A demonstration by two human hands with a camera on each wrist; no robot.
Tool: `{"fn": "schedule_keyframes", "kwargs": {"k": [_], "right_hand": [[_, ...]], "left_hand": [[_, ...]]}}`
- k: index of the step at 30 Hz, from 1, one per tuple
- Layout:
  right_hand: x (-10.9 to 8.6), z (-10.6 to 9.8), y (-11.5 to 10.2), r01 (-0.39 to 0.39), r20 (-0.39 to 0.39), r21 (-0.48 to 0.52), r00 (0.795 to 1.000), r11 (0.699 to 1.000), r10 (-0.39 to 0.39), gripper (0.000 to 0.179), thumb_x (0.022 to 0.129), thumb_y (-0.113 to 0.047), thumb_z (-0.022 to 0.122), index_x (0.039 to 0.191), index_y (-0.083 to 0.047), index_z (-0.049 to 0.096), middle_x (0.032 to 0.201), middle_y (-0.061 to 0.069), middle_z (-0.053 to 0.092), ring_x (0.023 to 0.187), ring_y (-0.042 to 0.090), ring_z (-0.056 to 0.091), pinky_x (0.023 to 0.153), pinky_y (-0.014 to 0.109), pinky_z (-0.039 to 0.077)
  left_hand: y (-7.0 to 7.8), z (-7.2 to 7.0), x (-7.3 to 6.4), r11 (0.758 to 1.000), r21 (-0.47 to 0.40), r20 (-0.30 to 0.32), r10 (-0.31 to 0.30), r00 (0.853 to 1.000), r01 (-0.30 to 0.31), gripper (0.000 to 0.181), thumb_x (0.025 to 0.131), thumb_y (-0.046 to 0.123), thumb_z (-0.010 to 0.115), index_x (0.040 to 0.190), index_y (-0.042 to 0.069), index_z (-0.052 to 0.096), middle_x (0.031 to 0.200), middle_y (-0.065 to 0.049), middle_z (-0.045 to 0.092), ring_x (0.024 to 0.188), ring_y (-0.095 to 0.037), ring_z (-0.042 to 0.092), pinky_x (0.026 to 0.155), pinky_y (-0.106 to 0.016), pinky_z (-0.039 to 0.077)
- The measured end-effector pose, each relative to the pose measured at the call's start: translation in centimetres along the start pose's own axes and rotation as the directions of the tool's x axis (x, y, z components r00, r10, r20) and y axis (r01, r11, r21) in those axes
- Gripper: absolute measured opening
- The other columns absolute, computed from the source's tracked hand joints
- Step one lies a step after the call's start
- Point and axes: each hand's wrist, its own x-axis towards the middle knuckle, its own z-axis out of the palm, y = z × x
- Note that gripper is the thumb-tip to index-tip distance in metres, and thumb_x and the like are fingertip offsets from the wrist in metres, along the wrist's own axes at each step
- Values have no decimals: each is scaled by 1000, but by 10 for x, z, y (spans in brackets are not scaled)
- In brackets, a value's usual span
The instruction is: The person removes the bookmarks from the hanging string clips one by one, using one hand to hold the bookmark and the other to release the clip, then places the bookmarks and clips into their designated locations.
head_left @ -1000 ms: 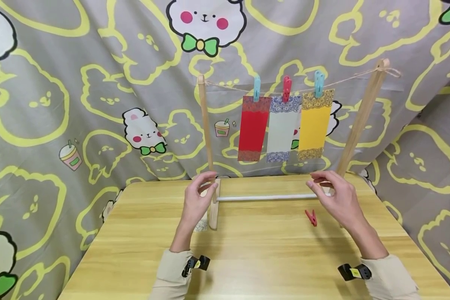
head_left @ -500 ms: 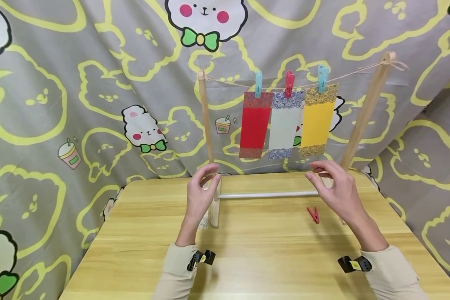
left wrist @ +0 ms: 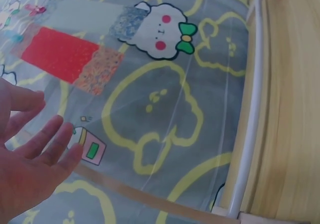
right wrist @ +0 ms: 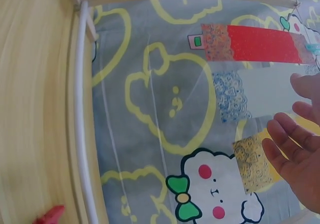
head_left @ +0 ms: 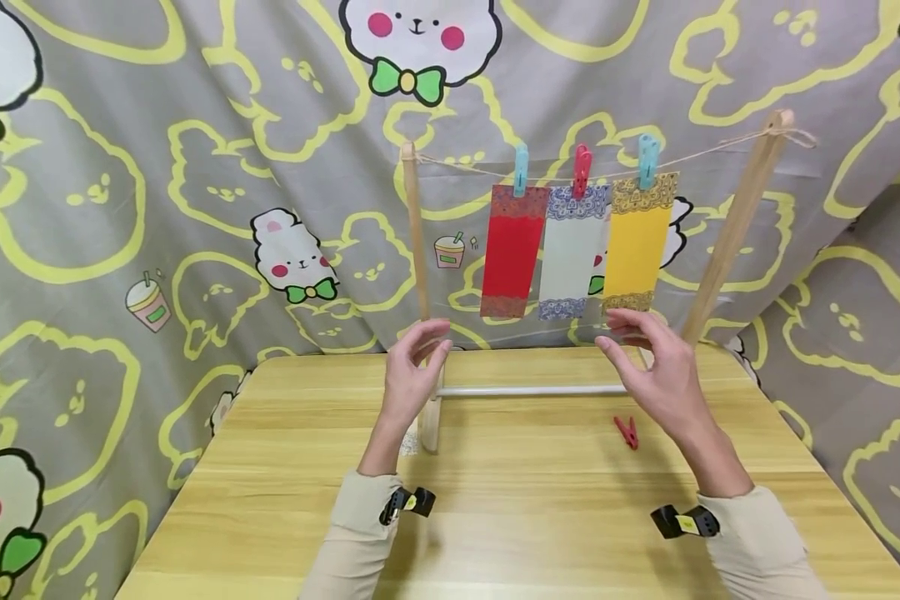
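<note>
Both hands are raised above the table with relaxed, gently bent fingers and nothing in them. My left hand (head_left: 410, 379) is in front of the left wooden post (head_left: 416, 242). Over on the other side, my right hand (head_left: 663, 375) overlaps the foot of the right post (head_left: 735, 225), just below the yellow card. A red card (head_left: 510, 258), a pale blue-white card (head_left: 572, 258) and a yellow card (head_left: 636, 254) hang in a row from a twine line. Blue clothespins (head_left: 521, 171) (left wrist: 14, 36) clip the outer two, and a pink-red clothespin (head_left: 582, 171) the middle one.
A white rod (head_left: 532, 390) joins the posts low down. One loose red clothespin (head_left: 627, 432) lies on the wooden table (head_left: 525, 517) in front of it. A patterned card edge (head_left: 409, 442) shows beside the left foot. Behind stands a printed grey curtain (head_left: 217, 167).
Both hands have risen a little and drifted inward, the left to the right and the right to the left. The hanging cards and the loose clothespin stay as they were.
</note>
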Motion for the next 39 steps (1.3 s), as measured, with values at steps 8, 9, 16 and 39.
{"fn": "schedule_keyframes", "kwargs": {"k": [8, 9, 16, 39], "right_hand": [[8, 6, -8, 9, -4, -6, 1000, 1000, -9, 43, 88, -3, 80, 129, -7, 68, 111, 5, 71, 99, 21, 65, 90, 14, 50], [8, 7, -9, 15, -7, -8, 1000, 1000, -15, 43, 87, -3, 81, 129, -7, 68, 112, 6, 71, 99, 21, 65, 90, 14, 50], [14, 11, -12, 70, -20, -32, 997, 997, -71, 45, 85, -3, 83, 128, -8, 69, 114, 6, 70, 103, 24, 66, 94, 12, 47], [49, 6, -30, 218, 7, -95, 976, 971, -218, 47, 82, -4, 85, 126, -5, 70, 122, 9, 68, 114, 28, 63, 100, 24, 47]], "left_hand": [[1, 6, 4, 1000, 25, -18, 14, 1000, -14, 28, 93, -14, 64, 120, -18, 62, 120, -31, 65, 113, -46, 62, 100, -59, 51], [1, 7, 5, 999, 28, -16, 17, 1000, -17, 28, 93, -14, 64, 120, -19, 61, 121, -31, 66, 114, -46, 62, 100, -60, 51], [2, 12, 10, 999, 35, -4, 11, 1000, -11, 28, 93, -13, 65, 120, -17, 62, 121, -31, 66, 115, -46, 62, 100, -59, 51], [-32, 26, 23, 997, 46, -23, 70, 997, -69, 35, 90, -8, 72, 124, -4, 67, 129, -16, 65, 121, -28, 62, 103, -48, 52]]}}
